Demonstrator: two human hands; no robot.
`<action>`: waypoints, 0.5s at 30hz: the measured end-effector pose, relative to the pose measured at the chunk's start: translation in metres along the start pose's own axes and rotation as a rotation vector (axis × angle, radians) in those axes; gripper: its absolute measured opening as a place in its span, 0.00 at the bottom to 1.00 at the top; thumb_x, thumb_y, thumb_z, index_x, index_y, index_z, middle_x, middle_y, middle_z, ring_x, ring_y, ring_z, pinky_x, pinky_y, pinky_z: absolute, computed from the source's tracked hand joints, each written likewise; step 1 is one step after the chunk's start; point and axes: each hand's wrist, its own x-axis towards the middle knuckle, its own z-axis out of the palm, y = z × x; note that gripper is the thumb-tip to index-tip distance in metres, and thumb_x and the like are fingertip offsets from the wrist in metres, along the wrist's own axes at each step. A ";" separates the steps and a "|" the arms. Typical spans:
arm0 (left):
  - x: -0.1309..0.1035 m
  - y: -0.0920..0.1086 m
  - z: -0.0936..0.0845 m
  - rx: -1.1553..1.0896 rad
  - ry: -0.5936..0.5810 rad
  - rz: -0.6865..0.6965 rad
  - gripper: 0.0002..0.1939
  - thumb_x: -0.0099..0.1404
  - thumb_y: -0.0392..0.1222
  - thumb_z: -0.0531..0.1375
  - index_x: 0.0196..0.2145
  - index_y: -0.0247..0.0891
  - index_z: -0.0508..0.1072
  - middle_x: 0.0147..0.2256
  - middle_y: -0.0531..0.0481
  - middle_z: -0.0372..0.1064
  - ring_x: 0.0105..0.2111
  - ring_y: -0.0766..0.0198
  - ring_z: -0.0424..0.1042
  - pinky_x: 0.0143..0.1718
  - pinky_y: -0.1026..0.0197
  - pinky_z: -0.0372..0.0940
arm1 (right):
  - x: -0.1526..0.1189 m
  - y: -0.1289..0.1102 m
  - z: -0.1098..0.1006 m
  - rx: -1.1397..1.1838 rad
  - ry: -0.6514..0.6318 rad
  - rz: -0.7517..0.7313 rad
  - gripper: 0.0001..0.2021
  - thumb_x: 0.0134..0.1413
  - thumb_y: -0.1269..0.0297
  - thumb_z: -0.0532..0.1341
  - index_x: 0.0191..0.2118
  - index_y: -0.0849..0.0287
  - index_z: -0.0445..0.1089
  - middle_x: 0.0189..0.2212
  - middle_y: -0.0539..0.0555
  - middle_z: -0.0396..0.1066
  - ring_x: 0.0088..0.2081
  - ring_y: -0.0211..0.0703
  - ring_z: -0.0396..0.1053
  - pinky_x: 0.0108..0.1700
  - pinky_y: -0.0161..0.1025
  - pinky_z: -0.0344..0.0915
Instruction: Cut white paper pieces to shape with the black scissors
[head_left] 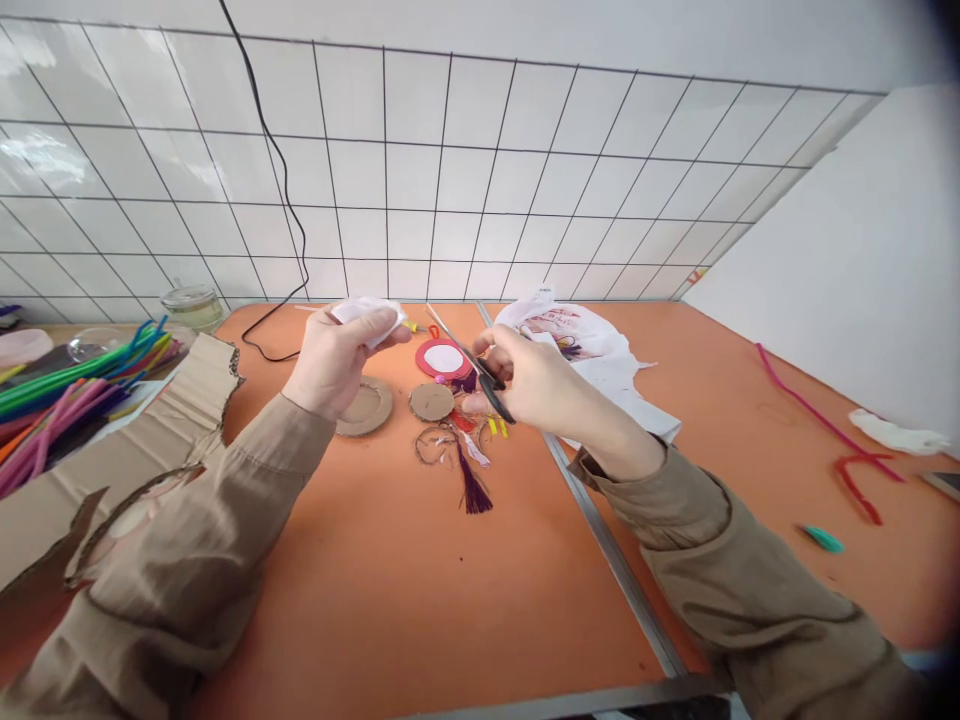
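Note:
My left hand (324, 362) is closed around a folded white piece (369, 308) of thin paper or cloth, pinched under the thumb. In my right hand (536, 380) is a pair of scissors (490, 385) with black handles, its blades pointing up and left, apart from the white piece. Beneath the scissors lies a red round piece (421, 360) with a white centre. Close to it are a small cardboard disc (431, 402), a purple tassel (474, 490) and scraps. A cardboard ring (384, 408) is partly hidden behind my left hand.
A crumpled white plastic bag (611, 335) lies behind my right hand. Torn cardboard (180, 400) and many-coloured pipe cleaners (67, 390) fill the left side, near a glass jar (192, 306). A black cable (285, 190) hangs along the tiled wall. Red pipe cleaners (855, 480) rest far right.

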 end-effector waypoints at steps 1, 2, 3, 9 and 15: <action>-0.001 0.003 0.000 -0.020 -0.011 0.019 0.07 0.48 0.38 0.71 0.21 0.36 0.76 0.24 0.52 0.73 0.29 0.63 0.75 0.43 0.55 0.72 | 0.000 -0.001 0.001 -0.007 -0.018 0.005 0.21 0.45 0.57 0.69 0.41 0.54 0.61 0.24 0.44 0.68 0.26 0.39 0.63 0.30 0.36 0.55; -0.001 0.006 -0.001 -0.027 -0.038 0.027 0.08 0.48 0.38 0.71 0.21 0.36 0.75 0.24 0.52 0.73 0.30 0.62 0.75 0.44 0.54 0.71 | 0.000 -0.002 0.002 -0.015 -0.022 0.007 0.20 0.45 0.58 0.69 0.40 0.54 0.61 0.24 0.44 0.69 0.26 0.39 0.63 0.30 0.36 0.55; -0.003 0.009 -0.001 -0.017 -0.073 0.018 0.08 0.48 0.39 0.72 0.21 0.37 0.76 0.25 0.51 0.73 0.31 0.60 0.76 0.45 0.52 0.71 | 0.000 -0.003 0.002 -0.024 -0.007 0.010 0.19 0.45 0.57 0.69 0.40 0.54 0.61 0.25 0.45 0.69 0.26 0.39 0.64 0.30 0.36 0.55; -0.014 0.008 0.009 0.184 -0.248 -0.165 0.05 0.48 0.38 0.72 0.23 0.37 0.80 0.30 0.46 0.77 0.44 0.56 0.75 0.47 0.58 0.67 | 0.002 -0.002 0.006 -0.156 0.143 0.012 0.17 0.48 0.57 0.67 0.40 0.55 0.61 0.23 0.45 0.67 0.26 0.41 0.64 0.29 0.36 0.54; -0.024 -0.003 0.025 0.177 -0.301 -0.305 0.07 0.47 0.38 0.70 0.22 0.35 0.76 0.22 0.51 0.70 0.23 0.67 0.67 0.25 0.64 0.60 | -0.006 -0.008 0.019 -0.309 0.054 -0.087 0.13 0.50 0.61 0.63 0.41 0.58 0.65 0.24 0.49 0.67 0.24 0.39 0.60 0.28 0.36 0.49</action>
